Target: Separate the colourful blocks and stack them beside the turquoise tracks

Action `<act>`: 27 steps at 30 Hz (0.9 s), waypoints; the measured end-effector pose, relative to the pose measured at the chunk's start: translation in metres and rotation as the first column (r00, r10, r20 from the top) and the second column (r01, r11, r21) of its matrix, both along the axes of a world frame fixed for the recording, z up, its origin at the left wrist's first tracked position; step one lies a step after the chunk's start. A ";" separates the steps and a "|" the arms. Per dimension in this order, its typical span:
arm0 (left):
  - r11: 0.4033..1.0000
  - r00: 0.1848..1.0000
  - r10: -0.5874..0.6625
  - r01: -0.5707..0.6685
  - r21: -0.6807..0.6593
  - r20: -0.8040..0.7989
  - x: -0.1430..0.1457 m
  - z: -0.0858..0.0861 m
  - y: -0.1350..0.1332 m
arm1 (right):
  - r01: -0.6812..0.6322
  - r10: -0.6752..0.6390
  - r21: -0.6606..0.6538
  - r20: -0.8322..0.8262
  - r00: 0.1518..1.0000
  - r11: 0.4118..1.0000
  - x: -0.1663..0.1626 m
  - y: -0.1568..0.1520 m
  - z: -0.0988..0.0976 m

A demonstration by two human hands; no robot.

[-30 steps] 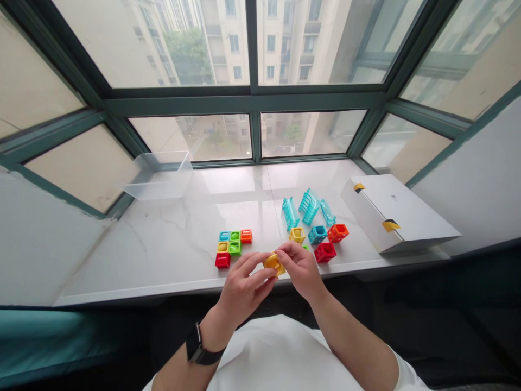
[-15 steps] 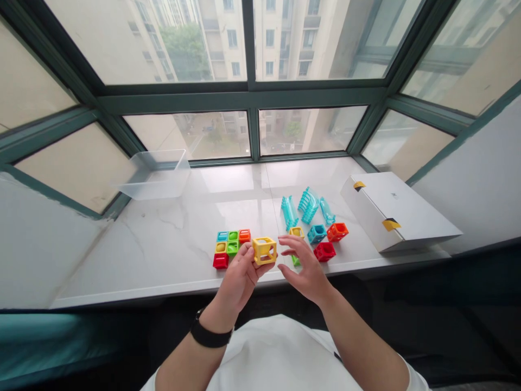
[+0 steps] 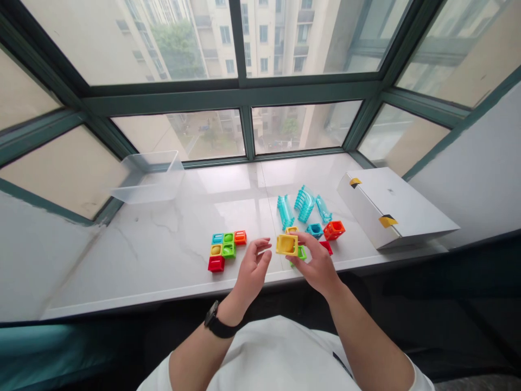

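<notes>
A yellow cube block (image 3: 287,245) is held in the air just above a white marble counter (image 3: 122,260), with one square face turned toward the camera. The person's right hand (image 3: 317,266) is closed on the cube's right side, gripping it with the fingertips only. The left hand (image 3: 252,266) is open and empty, its fingers loosely curled, just left of the cube and not touching it. A black watch (image 3: 215,320) circles the left wrist.

Just below the cube, a green block (image 3: 300,252) is partly hidden by the right hand. Just behind the cube sits a second yellow block (image 3: 291,230). To the cube's right are a blue block (image 3: 314,229), an orange block (image 3: 334,230), and a red block (image 3: 325,247) partly hidden by the fingers. Farther behind it lie three ribbed, clear teal tube pieces (image 3: 304,203).

To the cube's left, six colored blocks (image 3: 226,250) sit close together. Well left of it is a clear plastic tub (image 3: 146,178), and well right is a white cardboard box (image 3: 391,209).

With so small a fingertip grip, the cube could slip, knock the nearby blocks out of place, or tumble toward the counter's front edge.
</notes>
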State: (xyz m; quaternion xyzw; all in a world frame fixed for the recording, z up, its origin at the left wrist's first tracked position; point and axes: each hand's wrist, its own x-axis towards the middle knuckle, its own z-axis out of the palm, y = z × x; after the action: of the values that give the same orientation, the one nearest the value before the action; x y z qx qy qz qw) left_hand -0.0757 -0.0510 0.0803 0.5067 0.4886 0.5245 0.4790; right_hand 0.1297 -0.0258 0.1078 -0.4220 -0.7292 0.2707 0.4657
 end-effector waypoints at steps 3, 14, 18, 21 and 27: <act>0.985 0.953 -0.019 0.070 0.158 -0.304 -0.001 -0.018 0.022 | 0.155 -0.155 -0.076 0.009 0.988 0.985 0.018 0.011 -0.001; 0.976 0.905 -0.081 0.158 0.153 -0.418 0.036 -0.064 0.092 | 0.266 -0.213 -0.196 0.253 0.944 0.944 0.062 0.054 -0.010; 0.977 0.921 -0.117 0.174 0.124 -0.372 0.043 -0.072 0.102 | 0.225 -0.149 -0.194 0.342 0.928 0.955 0.058 0.068 -0.016; 0.979 0.937 -0.128 0.171 0.108 -0.326 0.046 -0.074 0.104 | 0.192 -0.096 -0.205 0.404 0.910 0.960 0.053 0.077 -0.022; 0.985 0.948 -0.122 0.152 0.080 -0.295 0.045 -0.075 0.106 | 0.160 -0.057 -0.183 0.469 0.882 0.970 0.047 0.093 -0.040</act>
State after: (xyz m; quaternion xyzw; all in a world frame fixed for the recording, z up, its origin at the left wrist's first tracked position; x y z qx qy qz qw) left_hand -0.0306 0.0552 0.0052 0.6344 0.4897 0.4344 0.4112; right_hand 0.1769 0.0675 0.0677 -0.5626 -0.7599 0.2140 0.2457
